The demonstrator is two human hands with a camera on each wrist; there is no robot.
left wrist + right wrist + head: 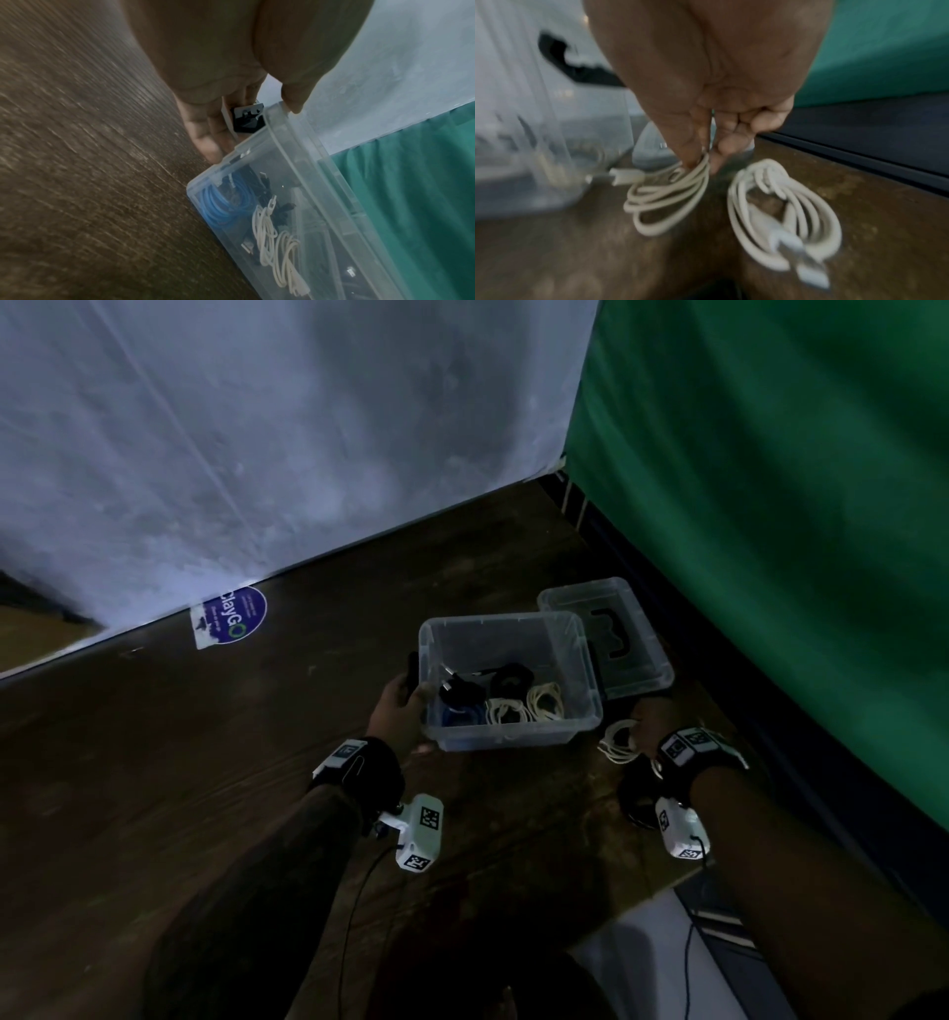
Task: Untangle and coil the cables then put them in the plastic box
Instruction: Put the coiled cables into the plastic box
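We are at the packing step: our right hand (721,113) pinches one white coil (664,194) between thumb and fingertips (689,156), low over the worktop (205,762), just right of the box (590,706). A second white coil (782,211) lies on the worktop just beside it, free of our fingers as far as the blurred wrist view shows

Our left hand (398,706) grips the box at its left wall, thumb (293,97) hooked over the rim, fingers (205,142) outside by the black latch (248,118), steadying it. Inside we see a blue coil (218,205), white coils (518,708) and black cables (482,688), so by our reckoning most of the job is done and the coiling looks finished

Next, we judge, the pinched coil must rise clear of the right rim and drop in without springing open; the pinch holds only part of the loops, so it could unwind on the way. Then the second coil follows, and perhaps the lid (642,660), which lies just behind the box to its right, handle (613,636) showing

The worktop is dark brown wood grain, dimly lit. Farther off, a torn blue sticker (233,616) sits at its back edge under a pale sheet (257,428), and a green curtain (796,505) closes off the right side
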